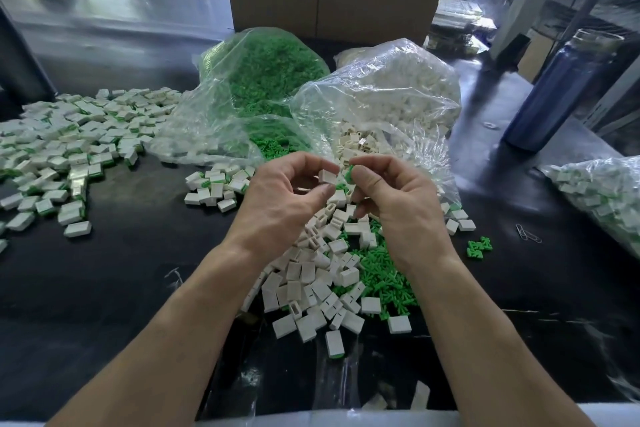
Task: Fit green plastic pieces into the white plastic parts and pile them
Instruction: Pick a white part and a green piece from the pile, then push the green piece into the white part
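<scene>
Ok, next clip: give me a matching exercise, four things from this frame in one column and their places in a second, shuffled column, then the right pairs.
Things:
1. white part
2. green piece
3. blue bottle
4. pile of fitted parts

Places:
A. standing upright at the far right of the table
B. pinched in the right hand
C. spread over the left side of the table
D. pinched in the left hand

Pairs: 1-D, 2-B, 3-A, 4-C
</scene>
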A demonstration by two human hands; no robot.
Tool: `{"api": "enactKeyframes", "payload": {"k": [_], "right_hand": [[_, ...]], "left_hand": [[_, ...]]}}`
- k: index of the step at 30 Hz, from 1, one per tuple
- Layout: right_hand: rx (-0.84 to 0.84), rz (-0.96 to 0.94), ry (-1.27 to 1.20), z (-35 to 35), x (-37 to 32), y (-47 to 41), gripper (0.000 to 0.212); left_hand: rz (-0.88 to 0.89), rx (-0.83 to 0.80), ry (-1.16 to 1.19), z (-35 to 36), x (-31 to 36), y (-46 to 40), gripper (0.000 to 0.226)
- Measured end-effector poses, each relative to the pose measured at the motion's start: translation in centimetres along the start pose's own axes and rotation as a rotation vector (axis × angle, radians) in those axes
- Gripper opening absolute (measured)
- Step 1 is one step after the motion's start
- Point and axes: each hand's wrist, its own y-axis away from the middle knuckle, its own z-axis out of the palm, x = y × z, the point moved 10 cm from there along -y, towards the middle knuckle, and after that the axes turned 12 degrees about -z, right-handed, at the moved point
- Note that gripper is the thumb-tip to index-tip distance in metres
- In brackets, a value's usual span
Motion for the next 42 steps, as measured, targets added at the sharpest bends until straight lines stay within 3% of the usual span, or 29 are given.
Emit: {"api": "enactKeyframes", "payload": {"k": [11, 25, 31, 42], "right_hand": [[0.011, -0.035, -0.078, 0.6, -0.1, 0.1, 0.008], [0.025, -0.092, -0.066, 0.5, -0.8, 0.3, 0.006], [-0.054, -0.136, 0.070, 1.1, -1.2, 0.4, 0.020], [-0.016, -0.176, 0.099, 0.8, -1.7, 0.2, 0.018]], "left_hand": [[0.027, -0.022, 0.087, 0.4, 0.3, 0.2, 0.013], [0.019, 0.051, 0.035, -0.4, -0.2, -0.1, 0.021], [0.018, 0.033, 0.020, -0.1, -0.1, -0.1, 0.028], [0.020, -0.007, -0.001, 0.3, 0.2, 0.1, 0.010]]}}
